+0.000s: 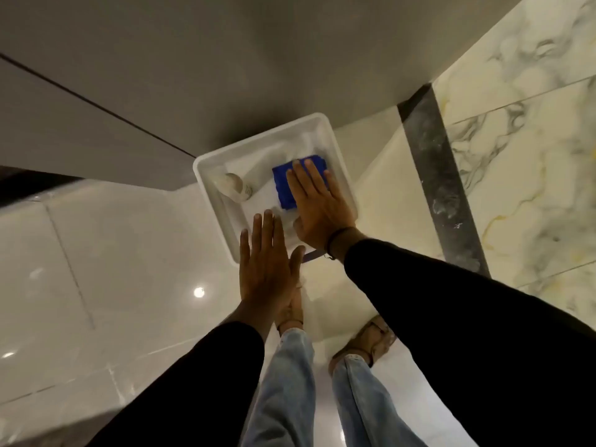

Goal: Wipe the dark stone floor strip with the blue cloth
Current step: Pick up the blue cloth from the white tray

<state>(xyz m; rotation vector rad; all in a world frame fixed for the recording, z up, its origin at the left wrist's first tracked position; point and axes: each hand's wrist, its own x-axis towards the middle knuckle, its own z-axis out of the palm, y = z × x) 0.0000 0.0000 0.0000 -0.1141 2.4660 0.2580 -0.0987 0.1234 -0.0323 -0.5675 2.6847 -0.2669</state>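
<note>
A folded blue cloth (pixel 290 185) lies inside a white plastic tray (pixel 206 162) on the pale floor. My right hand (pixel 317 208) is stretched flat over the tray, fingers apart, covering the cloth's right part; whether it touches the cloth I cannot tell. My left hand (pixel 269 269) hovers flat and open over the tray's near corner, holding nothing. The dark stone floor strip (pixel 442 188) runs diagonally to the right of the tray, dusty with pale smudges.
A white bottle (pixel 233 185) lies in the tray's left part. A grey cabinet front (pixel 161 75) stands behind the tray. Glossy pale tiles spread left, marbled tiles (pixel 532 156) right of the strip. My feet in sandals (pixel 364 343) stand near the tray.
</note>
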